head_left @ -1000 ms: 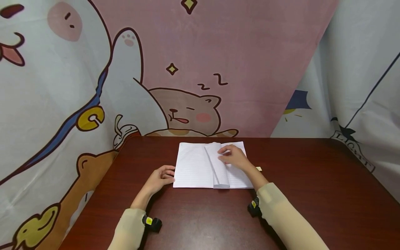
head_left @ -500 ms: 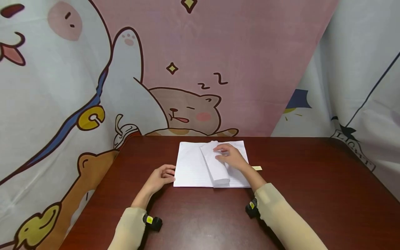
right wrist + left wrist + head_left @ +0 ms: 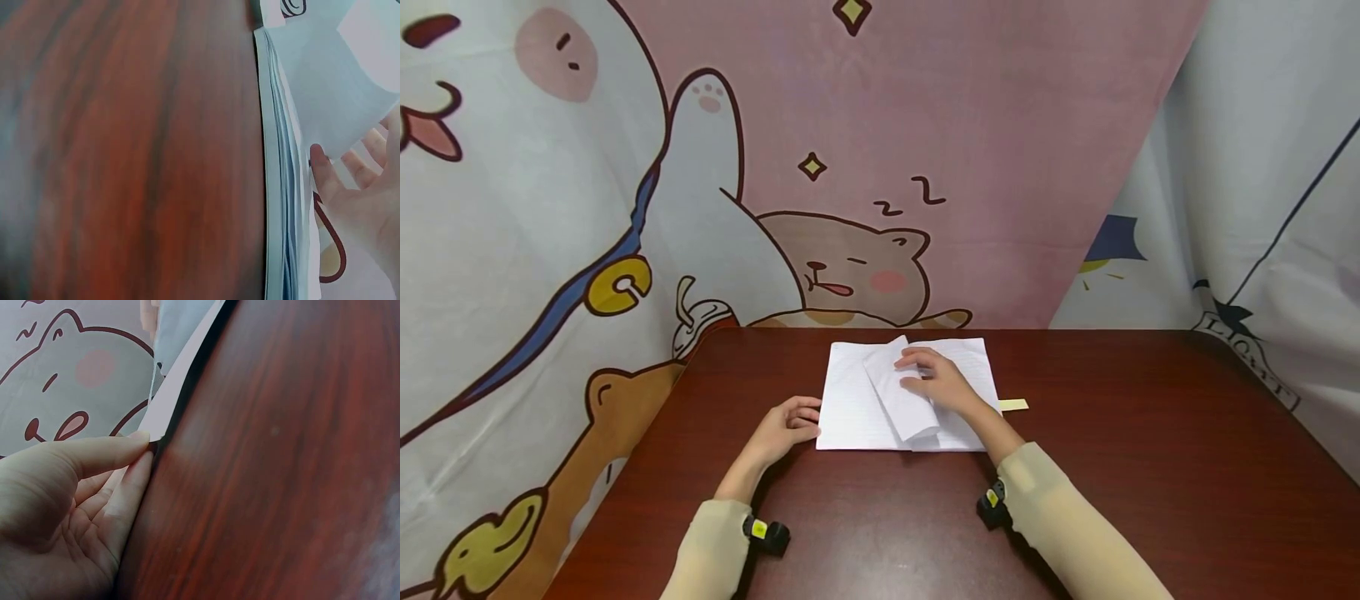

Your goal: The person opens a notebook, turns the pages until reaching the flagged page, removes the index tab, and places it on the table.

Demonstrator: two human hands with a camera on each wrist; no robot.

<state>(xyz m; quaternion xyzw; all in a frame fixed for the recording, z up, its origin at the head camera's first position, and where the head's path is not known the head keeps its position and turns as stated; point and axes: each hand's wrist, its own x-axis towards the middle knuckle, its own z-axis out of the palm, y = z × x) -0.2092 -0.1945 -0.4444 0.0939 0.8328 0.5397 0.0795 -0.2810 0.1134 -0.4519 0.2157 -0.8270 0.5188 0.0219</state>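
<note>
An open notebook (image 3: 859, 400) with lined white pages lies on the table. My left hand (image 3: 782, 432) is at its left edge; the left wrist view shows the thumb (image 3: 106, 453) on top of the corner and fingers below, pinching it. A curved page (image 3: 891, 396) stands up from the middle of the notebook and leans left. My right hand (image 3: 942, 383) touches the right side of this page with loosely spread fingers. In the right wrist view its thumb (image 3: 325, 172) lies at the page's lower edge, apart from the other fingers, which the page partly hides.
A pale yellow strip (image 3: 1013, 405) sticks out past the notebook's right edge onto the dark red-brown table (image 3: 1135, 433). A cloth printed with cartoon animals (image 3: 865, 267) hangs behind the table. Black cameras (image 3: 767, 535) sit on both wrists.
My right hand has moved left, pushing the page over from the right toward the left half. More of the yellow strip shows now. My left hand has stayed in place.
</note>
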